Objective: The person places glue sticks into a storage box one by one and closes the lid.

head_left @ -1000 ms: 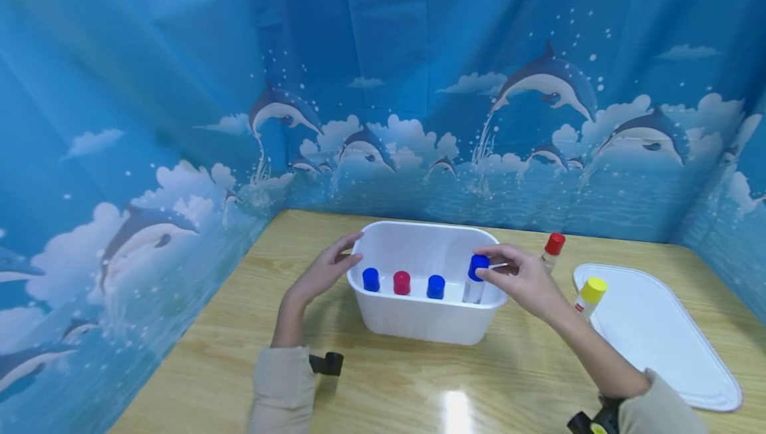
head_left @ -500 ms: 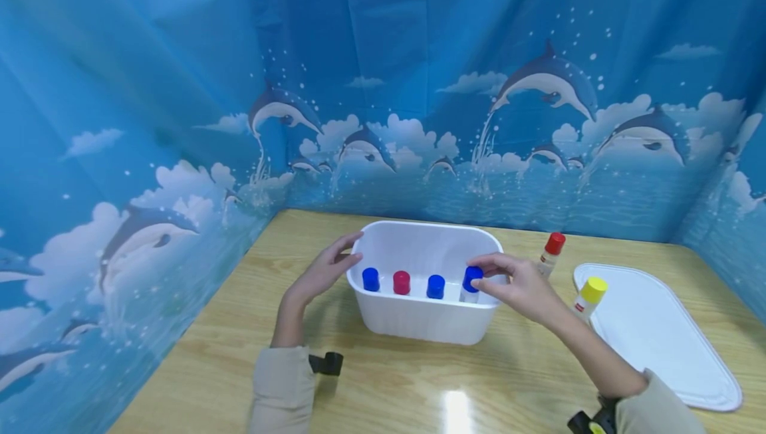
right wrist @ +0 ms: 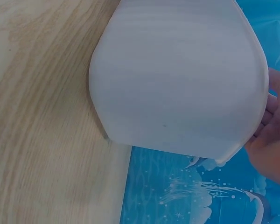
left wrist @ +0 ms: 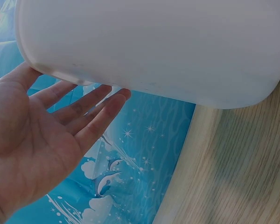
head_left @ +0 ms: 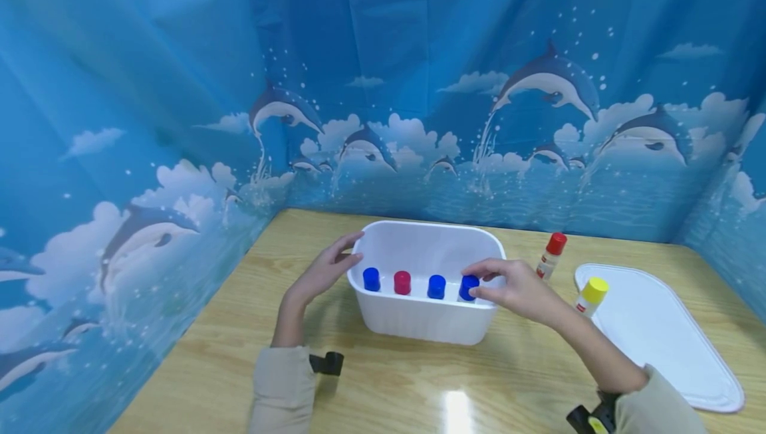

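A white plastic tub (head_left: 427, 321) stands on the table with several small bottles upright in a row along its near side. My right hand (head_left: 520, 288) reaches over the tub's right end and pinches the blue cap of the rightmost bottle (head_left: 469, 288), whose lower part is hidden by the near wall. To its left are another blue-capped bottle (head_left: 436, 286), a red-capped bottle (head_left: 402, 282) and a blue-capped bottle (head_left: 371, 279) at the far left. My left hand (head_left: 326, 269) rests at the tub's left rim, its fingers extended along the outer wall (left wrist: 149, 51) in the left wrist view.
Right of the tub, a red-capped bottle (head_left: 550, 256) stands on the wood-grain table (head_left: 371, 381). Nearer, a yellow-capped bottle (head_left: 591, 296) is beside a white lid (head_left: 664, 341) lying flat. A blue dolphin-print curtain (head_left: 383, 88) encloses the back and sides.
My right hand has lowered the blue-capped bottle into the tub and shifted slightly left, bringing it level with the other bottles. My left hand has stayed at the rim.
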Demonstrator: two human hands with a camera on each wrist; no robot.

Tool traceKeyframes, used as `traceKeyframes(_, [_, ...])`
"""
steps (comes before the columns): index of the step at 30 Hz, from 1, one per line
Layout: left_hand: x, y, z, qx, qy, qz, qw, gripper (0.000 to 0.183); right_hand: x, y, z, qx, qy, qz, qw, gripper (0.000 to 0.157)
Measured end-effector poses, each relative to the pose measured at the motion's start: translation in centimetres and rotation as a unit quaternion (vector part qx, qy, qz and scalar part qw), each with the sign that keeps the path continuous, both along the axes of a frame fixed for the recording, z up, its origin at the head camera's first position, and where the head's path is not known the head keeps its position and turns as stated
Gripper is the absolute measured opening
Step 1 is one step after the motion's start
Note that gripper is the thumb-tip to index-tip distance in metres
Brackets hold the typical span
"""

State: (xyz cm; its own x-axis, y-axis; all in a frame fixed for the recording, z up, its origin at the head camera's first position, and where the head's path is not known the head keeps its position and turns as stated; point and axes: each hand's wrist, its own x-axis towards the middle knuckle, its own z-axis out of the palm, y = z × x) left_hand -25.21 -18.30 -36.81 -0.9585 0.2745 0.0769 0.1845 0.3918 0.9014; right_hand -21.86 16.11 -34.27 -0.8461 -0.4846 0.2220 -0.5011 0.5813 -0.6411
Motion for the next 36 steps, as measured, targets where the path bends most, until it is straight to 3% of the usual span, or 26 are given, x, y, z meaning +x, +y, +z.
traceKeyframes(15, [0.0, 0.0, 0.0, -0.004, 0.000, -0.003, 1.0000, 0.054, -0.3, 0.2, 0.5, 0.042, -0.009, 0.049, 0.998, 0.029])
traceKeyframes(29, [-0.1, 0.0, 0.0, -0.002, 0.000, -0.001, 1.0000, 0.053, -0.2, 0.1, 1.1, 0.059, -0.009, 0.059, 0.996, 0.029])
traceKeyframes(36, [0.1, 0.0, 0.1, -0.006, 0.004, -0.005, 1.0000, 0.055, 0.5, 1.5, 2.5, 0.034, 0.046, 0.029, 0.998, 0.027])
